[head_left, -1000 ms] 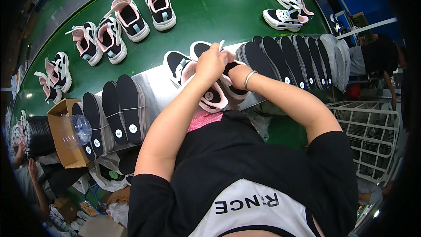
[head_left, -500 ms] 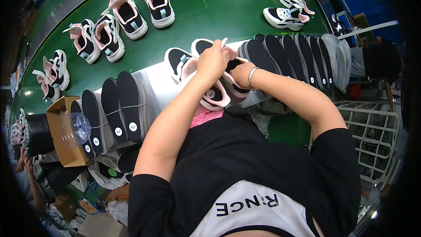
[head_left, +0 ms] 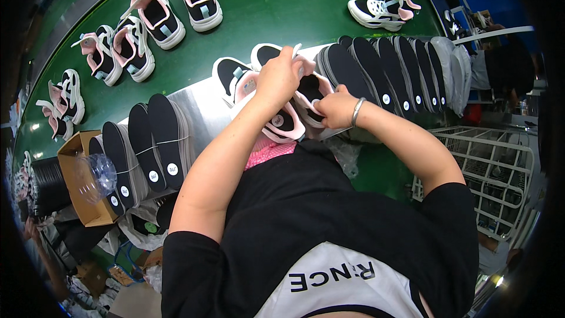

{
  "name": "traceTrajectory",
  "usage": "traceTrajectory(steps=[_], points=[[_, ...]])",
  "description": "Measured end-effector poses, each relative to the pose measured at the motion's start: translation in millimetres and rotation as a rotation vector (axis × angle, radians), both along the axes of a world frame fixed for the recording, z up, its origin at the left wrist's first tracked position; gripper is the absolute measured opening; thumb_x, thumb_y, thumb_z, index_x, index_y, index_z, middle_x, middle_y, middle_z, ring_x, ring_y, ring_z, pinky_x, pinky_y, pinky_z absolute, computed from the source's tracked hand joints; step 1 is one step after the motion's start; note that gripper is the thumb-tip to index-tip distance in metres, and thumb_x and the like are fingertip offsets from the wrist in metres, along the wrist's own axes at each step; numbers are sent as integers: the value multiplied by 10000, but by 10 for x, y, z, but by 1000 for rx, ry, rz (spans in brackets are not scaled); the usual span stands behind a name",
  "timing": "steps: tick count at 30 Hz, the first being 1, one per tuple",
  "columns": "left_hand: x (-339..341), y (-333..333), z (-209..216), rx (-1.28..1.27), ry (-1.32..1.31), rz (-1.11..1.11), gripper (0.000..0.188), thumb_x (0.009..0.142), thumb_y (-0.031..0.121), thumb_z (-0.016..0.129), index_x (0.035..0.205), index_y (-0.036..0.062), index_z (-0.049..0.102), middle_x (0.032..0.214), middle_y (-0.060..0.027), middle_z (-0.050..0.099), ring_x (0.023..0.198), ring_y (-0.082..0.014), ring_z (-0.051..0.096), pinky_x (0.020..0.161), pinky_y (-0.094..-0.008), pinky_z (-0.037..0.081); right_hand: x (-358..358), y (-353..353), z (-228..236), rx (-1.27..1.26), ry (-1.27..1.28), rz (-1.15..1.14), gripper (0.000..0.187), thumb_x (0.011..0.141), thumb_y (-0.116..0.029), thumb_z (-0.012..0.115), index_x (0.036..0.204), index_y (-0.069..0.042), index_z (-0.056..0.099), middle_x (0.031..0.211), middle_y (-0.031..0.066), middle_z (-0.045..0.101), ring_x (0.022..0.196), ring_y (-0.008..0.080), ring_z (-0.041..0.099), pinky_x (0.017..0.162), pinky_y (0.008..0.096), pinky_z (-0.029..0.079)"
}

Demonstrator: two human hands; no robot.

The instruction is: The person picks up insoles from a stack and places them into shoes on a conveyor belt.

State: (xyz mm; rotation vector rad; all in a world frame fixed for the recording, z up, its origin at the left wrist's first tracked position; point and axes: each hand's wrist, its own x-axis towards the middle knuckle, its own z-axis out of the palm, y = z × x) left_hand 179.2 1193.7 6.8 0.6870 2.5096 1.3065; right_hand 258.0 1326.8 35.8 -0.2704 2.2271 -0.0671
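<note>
A black, white and pink sneaker (head_left: 309, 89) sits on the near strip of the bench, between my hands. My left hand (head_left: 279, 75) is closed on its upper part near the white tongue or strap. My right hand (head_left: 338, 108) pinches the pink-lined collar at the heel, thumb on the rim. Beside it on the left lies its mate, a second sneaker (head_left: 288, 132), partly hidden by my left forearm. Inside that one an insole with a round white sticker shows at the heel.
Stacks of black insoles (head_left: 166, 135) stand to the left, and more insole stacks (head_left: 347, 70) to the right. Several sneakers (head_left: 154, 15) rest on the green belt (head_left: 259, 6). A cardboard box (head_left: 73, 168) holds clear plastic; a white wire rack (head_left: 482, 171) stands at right.
My right hand has come out of the sneaker's opening to its heel collar. My left hand stays on the upper. The belt's sneakers at left have shifted slightly in view.
</note>
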Motion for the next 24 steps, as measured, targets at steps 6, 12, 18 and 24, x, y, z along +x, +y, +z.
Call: traceTrajectory(steps=[6,12,18,24], points=[[-22,34,-1,43,-54,-10,249,786,192,524,922,-15,499,711,-223,565,696,-365,564,611,-393,433,-34,141,-264,-33,-60,91,246,610,-161,543,812,-45,621,734,119,619,810,270,592,961,497,170],[-159,37,182,208,-627,-109,235,748,190,496,811,-6,609,695,-130,599,647,-186,578,593,-287,447,-99,183,-143,-884,-52,-673,428,789,-354,551,1026,-2,496,943,124,566,882,204,547,748,303,446],[-199,112,155,238,-826,-215,265,727,164,497,902,21,635,654,-78,598,551,-134,532,522,-251,421,-13,164,-406,-1111,133,-1344,240,814,-249,556,796,-11,563,696,41,585,597,108,546,578,222,439],[-201,207,11,241,-671,-140,260,753,182,472,880,15,626,658,-88,596,552,-148,549,520,-271,437,-40,263,-286,-1249,34,-1374,149,813,-165,541,792,-18,548,636,30,540,609,104,533,610,224,430]])
